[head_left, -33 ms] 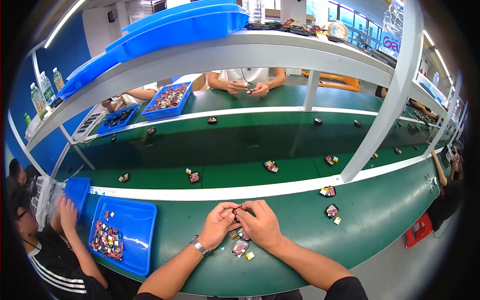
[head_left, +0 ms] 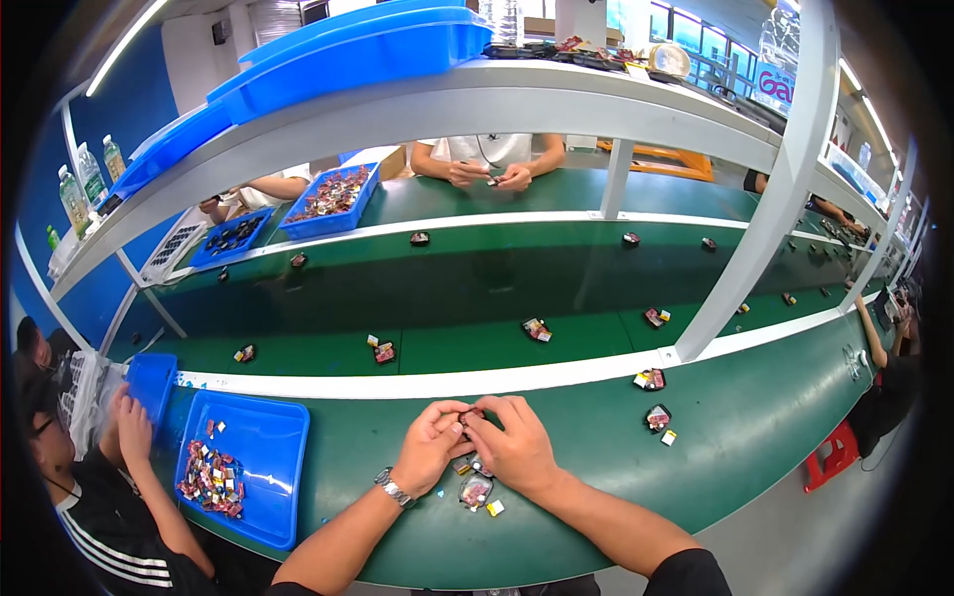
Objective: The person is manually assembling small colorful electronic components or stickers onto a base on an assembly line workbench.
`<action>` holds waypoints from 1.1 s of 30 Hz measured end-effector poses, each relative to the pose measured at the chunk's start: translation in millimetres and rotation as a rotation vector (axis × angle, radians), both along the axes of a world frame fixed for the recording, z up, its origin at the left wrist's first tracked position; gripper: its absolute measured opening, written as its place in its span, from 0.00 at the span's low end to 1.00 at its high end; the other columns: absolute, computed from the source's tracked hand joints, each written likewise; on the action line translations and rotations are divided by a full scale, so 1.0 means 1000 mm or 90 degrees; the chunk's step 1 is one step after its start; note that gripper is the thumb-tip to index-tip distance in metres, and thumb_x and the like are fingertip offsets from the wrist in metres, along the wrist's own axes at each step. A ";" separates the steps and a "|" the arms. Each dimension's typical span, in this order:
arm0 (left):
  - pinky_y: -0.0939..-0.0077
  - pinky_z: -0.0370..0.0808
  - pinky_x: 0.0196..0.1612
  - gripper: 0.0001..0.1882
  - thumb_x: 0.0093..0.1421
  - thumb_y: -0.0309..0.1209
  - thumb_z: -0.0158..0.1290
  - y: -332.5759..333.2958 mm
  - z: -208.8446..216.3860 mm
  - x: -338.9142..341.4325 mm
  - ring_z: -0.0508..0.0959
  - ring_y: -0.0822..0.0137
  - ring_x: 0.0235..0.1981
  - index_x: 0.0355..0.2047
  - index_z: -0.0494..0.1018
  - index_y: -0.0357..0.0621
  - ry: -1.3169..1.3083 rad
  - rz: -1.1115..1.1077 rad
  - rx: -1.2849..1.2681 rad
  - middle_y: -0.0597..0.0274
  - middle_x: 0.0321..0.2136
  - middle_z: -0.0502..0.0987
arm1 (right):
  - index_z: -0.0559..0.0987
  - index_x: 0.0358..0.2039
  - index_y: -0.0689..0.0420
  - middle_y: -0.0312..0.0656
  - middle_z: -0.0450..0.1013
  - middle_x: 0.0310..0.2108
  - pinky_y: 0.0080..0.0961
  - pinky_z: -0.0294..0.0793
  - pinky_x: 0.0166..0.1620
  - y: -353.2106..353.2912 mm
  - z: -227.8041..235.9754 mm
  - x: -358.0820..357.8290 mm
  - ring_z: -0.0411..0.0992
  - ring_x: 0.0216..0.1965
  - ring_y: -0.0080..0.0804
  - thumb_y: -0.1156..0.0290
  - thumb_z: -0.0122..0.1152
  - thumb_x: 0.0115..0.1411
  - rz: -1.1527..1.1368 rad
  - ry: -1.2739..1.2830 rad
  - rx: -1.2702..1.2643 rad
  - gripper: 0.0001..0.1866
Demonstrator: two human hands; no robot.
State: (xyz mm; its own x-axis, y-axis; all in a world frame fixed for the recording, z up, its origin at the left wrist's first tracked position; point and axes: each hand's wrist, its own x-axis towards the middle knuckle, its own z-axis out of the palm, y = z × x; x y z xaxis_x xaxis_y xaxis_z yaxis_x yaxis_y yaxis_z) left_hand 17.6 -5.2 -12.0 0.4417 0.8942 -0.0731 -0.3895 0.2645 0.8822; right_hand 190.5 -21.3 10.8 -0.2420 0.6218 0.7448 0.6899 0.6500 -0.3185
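Over the green work surface, my left hand (head_left: 429, 444) and my right hand (head_left: 512, 447) meet with their fingertips pinched together. Between them is a small dark-edged part with a reddish face (head_left: 467, 419), mostly covered by my fingers. Just below my hands lies a similar black-rimmed part (head_left: 475, 490) with reddish and pale pieces in it. A small yellow-and-white piece (head_left: 495, 508) rests beside it. Another such part (head_left: 481, 465) is half hidden under my right hand.
A blue tray (head_left: 303, 437) of small reddish and white pieces stands at my left. To the right lie more black-rimmed parts (head_left: 657, 418). Beyond a white rail (head_left: 427, 380), several parts sit on the green belt (head_left: 457, 338). A co-worker's hand (head_left: 134, 429) is at the far left; a shelf (head_left: 397, 114) spans overhead.
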 end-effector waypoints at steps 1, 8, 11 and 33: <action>0.69 0.77 0.54 0.13 0.70 0.23 0.42 0.001 -0.001 0.000 0.76 0.68 0.52 0.54 0.64 0.40 -0.015 0.014 0.010 0.56 0.51 0.75 | 0.81 0.37 0.59 0.40 0.73 0.40 0.31 0.76 0.41 -0.001 0.001 -0.002 0.73 0.40 0.38 0.75 0.66 0.50 -0.004 -0.003 -0.001 0.12; 0.64 0.74 0.57 0.19 0.69 0.24 0.43 0.001 0.008 0.004 0.73 0.60 0.57 0.60 0.58 0.41 -0.063 0.096 0.029 0.51 0.59 0.68 | 0.81 0.42 0.58 0.45 0.74 0.49 0.32 0.78 0.45 0.032 -0.001 -0.004 0.75 0.45 0.42 0.74 0.70 0.48 0.021 0.055 -0.066 0.19; 0.58 0.71 0.60 0.25 0.69 0.24 0.44 0.006 0.006 -0.003 0.69 0.52 0.61 0.64 0.54 0.41 -0.036 0.147 0.064 0.45 0.64 0.61 | 0.81 0.41 0.60 0.49 0.75 0.48 0.37 0.75 0.51 0.097 -0.012 0.010 0.75 0.47 0.47 0.73 0.69 0.49 -0.108 0.119 -0.095 0.17; 0.72 0.79 0.41 0.16 0.69 0.29 0.44 0.012 -0.002 -0.021 0.78 0.67 0.40 0.55 0.65 0.35 0.127 0.094 0.105 0.50 0.46 0.77 | 0.75 0.50 0.58 0.43 0.77 0.42 0.34 0.72 0.50 0.077 -0.029 0.062 0.73 0.44 0.40 0.72 0.73 0.46 -0.149 0.267 -0.213 0.28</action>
